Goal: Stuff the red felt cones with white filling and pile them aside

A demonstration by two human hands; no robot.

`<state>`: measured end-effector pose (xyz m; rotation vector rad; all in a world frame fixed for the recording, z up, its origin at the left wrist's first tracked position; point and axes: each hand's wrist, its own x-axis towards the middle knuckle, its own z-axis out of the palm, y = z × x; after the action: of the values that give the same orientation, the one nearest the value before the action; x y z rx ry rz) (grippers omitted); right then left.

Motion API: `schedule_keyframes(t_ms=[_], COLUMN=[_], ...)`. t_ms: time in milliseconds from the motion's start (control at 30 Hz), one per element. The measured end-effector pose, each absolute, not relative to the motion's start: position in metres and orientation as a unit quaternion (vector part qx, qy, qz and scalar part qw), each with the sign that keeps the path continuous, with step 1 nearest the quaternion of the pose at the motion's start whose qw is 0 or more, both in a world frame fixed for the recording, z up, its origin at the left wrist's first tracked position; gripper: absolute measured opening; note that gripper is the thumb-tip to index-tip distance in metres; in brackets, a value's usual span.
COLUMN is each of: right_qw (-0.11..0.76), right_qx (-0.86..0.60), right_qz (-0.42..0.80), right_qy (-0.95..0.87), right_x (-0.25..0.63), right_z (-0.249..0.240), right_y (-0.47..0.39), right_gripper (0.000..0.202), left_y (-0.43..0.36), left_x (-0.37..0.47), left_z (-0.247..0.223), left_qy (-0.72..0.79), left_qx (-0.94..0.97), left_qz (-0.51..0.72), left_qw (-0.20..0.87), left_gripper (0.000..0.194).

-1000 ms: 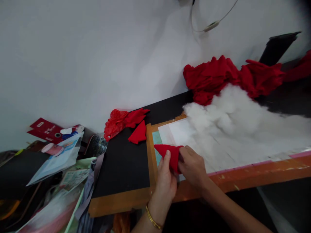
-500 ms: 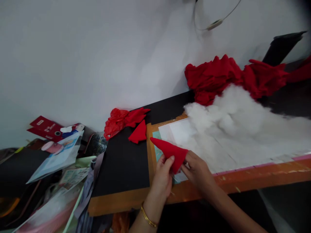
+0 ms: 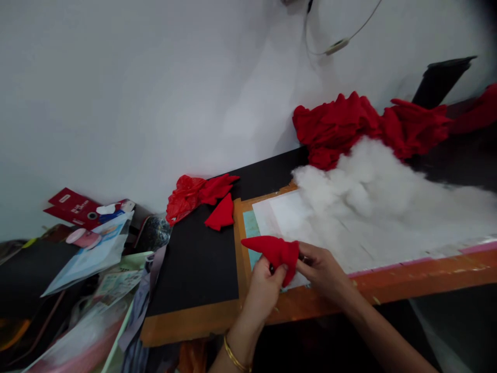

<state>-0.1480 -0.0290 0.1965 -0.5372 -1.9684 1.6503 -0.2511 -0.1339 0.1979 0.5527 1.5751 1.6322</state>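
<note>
A red cone-shaped cloth piece, like a small pointed hat, is held between both hands above the table's front edge, its tip pointing left. My left hand pinches its lower side with the thumb in front. At the wide right end, my right hand grips the rim; some of its fingertips are hidden by the cloth. A large heap of white fluffy stuffing lies on the board just beyond my right hand. Another flat red cloth piece rests on the black surface to the left.
Piled red cloth pieces lie against the wall behind the stuffing. A crumpled red plastic bag sits at the back left. Further left are a pink spool, a red box and plastic packets. A cable hangs on the wall.
The red cone has dipped slightly, and its tip now points more level. Its wide end looks bunched and creased. My left hand has shifted a little to the right and down.
</note>
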Motion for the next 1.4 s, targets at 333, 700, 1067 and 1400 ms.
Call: schedule_keyframes(t_ms=[333, 700, 1067, 1400], right_qw=[0.366, 0.376, 0.337, 0.343], right_qx=[-0.290, -0.300, -0.293, -0.253], right_qz=[0.645, 0.564, 0.527, 0.472], right_qy=[-0.604, -0.671, -0.723, -0.771], right_x=[-0.156, -0.162, -0.165, -0.168], right_z=[0.188, 0.182, 0.190, 0.188], right_y=[-0.045, -0.040, -0.037, -0.034], right_gripper=[0.012, 0.021, 0.018, 0.014], left_y=[-0.134, -0.138, -0.139, -0.143], left_x=[-0.248, -0.250, -0.255, -0.270], left_z=[0.199, 0.200, 0.193, 0.209], left_qy=[0.634, 0.530, 0.561, 0.734], left_qx=[0.207, 0.001, 0.074, 0.317], left_qz=[0.646, 0.739, 0.726, 0.576], left_qw=[0.371, 0.417, 0.390, 0.174], left_gripper=[0.017, 0.035, 0.040, 0.044])
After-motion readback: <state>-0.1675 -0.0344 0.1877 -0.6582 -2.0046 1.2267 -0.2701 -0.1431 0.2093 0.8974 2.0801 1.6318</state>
